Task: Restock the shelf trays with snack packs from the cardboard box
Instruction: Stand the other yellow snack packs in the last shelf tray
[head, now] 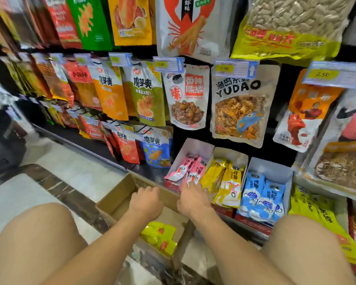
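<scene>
An open cardboard box (115, 199) lies on the floor between my knees, with a yellow snack pack (158, 236) inside it. Three trays stand on the bottom shelf: one of pink packs (188, 168), one of yellow packs (224, 179) and one of blue packs (261, 197). My right hand (193, 200) reaches forward, its straight fingertips touching the front pink packs. My left hand (146, 202) hovers over the box near its far wall, fingers curled, with nothing visible in it.
Hanging snack bags (238, 108) and price tags (234, 68) crowd the pegs just above the trays. More yellow packs (314, 210) fill the shelf at right. My bare knees flank the box. Tiled floor (74, 169) stretches to the left.
</scene>
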The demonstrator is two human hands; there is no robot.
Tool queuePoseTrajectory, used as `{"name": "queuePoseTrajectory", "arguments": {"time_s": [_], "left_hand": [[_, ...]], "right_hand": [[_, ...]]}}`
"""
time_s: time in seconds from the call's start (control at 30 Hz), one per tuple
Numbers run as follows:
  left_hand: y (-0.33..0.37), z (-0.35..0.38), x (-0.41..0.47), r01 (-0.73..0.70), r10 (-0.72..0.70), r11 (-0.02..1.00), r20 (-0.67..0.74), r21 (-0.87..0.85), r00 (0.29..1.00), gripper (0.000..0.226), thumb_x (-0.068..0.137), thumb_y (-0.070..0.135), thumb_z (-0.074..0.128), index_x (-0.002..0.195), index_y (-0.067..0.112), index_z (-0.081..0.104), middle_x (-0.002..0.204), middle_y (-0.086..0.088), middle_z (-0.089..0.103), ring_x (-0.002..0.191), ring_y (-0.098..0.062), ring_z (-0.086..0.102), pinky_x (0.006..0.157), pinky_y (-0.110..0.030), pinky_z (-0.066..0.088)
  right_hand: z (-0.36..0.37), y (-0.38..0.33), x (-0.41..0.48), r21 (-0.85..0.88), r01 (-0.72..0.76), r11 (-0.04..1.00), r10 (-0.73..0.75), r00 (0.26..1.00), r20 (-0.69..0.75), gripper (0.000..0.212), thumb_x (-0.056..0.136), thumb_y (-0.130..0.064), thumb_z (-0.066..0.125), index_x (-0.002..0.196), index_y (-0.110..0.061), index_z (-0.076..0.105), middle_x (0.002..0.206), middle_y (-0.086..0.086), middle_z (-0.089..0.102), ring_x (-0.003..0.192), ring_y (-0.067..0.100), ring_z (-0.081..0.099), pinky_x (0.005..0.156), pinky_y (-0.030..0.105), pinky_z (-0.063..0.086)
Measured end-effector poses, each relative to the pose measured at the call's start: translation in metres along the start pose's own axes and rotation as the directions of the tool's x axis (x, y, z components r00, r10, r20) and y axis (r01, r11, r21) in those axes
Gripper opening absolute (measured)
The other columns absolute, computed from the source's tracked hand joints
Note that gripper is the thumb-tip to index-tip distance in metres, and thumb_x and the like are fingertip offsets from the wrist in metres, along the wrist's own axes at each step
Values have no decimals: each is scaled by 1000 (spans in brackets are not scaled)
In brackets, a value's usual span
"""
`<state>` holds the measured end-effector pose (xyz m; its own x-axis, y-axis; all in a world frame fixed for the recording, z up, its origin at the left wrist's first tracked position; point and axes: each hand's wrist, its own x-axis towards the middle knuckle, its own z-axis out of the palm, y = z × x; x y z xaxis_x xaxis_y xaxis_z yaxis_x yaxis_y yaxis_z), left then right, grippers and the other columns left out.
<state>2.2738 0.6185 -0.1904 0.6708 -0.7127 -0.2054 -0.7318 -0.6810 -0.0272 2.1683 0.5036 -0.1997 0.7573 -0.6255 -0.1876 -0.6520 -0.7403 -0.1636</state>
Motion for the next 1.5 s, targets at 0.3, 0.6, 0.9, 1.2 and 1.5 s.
{"name": "queuePoseTrajectory", "arguments": {"time_s": [0.3,0.6,0.9,1.2,1.5], "left_hand": [[-63,43,31,151,-136,979,111,-139,984,43,90,28,43,131,20,49,133,-6,53,123,-31,46,98,-43,38],[-89,111,63,272,-210,938,270,-217,940,44,90,32,46,131,16,49,135,-10,52,129,-32,43,100,-45,41],[-98,174,62,194,-144,965,261,-179,955,48,79,33,50,124,22,61,119,-2,63,112,-28,58,90,-38,48],[-94,193,58,99,-76,964,99,-248,992,32,61,32,59,90,24,69,85,3,65,81,-22,64,72,-35,56],[-97,184,77,214,-133,940,294,-264,946,51,87,36,31,131,24,53,126,2,56,117,-24,52,99,-36,45]], "right_hand": [[50,-51,57,-77,143,987,-129,979,158,59,92,-24,55,146,-11,34,148,13,42,139,35,35,109,50,37],[137,-68,105,-24,179,984,-160,926,342,50,96,-35,50,139,-13,41,143,10,47,135,31,41,105,44,39],[229,-84,126,-41,290,956,-228,825,517,73,89,-13,59,152,-17,24,152,7,36,144,30,30,114,44,32],[293,-100,141,-85,245,966,-177,861,477,55,97,-22,44,151,-20,32,150,8,38,135,33,37,106,48,38],[287,-96,159,-86,78,993,-25,867,498,56,85,-16,61,137,-17,38,136,12,40,126,33,44,102,42,41]]}}
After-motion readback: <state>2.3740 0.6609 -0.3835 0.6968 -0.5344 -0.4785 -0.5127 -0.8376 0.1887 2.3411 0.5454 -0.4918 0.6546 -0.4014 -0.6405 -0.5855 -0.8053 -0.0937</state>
